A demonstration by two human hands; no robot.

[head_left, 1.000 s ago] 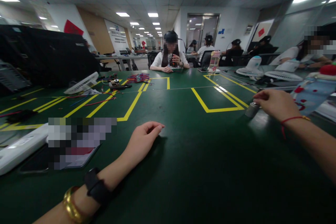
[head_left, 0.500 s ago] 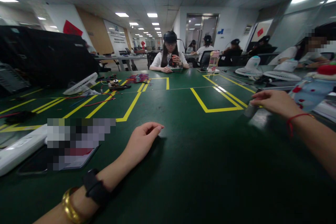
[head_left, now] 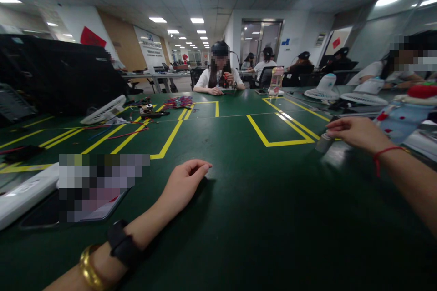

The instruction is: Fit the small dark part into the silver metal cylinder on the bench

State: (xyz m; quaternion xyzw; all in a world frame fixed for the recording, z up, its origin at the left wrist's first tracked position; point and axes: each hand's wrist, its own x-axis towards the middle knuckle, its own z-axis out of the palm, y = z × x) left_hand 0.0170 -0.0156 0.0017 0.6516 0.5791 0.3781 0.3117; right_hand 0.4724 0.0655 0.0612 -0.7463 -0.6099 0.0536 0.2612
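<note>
My left hand (head_left: 182, 184) rests on the green table (head_left: 239, 218), fingers loosely curled, with nothing seen in them. A black watch and a gold bangle sit on that wrist. My right hand (head_left: 357, 132) reaches out at the right, a red string on its wrist, and its fingertips pinch the top of a small grey cylinder (head_left: 322, 142) that stands tilted on the table by a yellow tape line.
A phone (head_left: 92, 200) and a white power strip (head_left: 23, 193) lie at the left. Small white fans (head_left: 105, 110), loose wires (head_left: 179, 101) and a clear bottle (head_left: 276, 81) sit farther back. A patterned blue bottle (head_left: 403, 116) lies at the right. Other people sit across the table.
My right hand has shifted slightly left with the grey cylinder, which now leans more. My left hand has stayed put.
</note>
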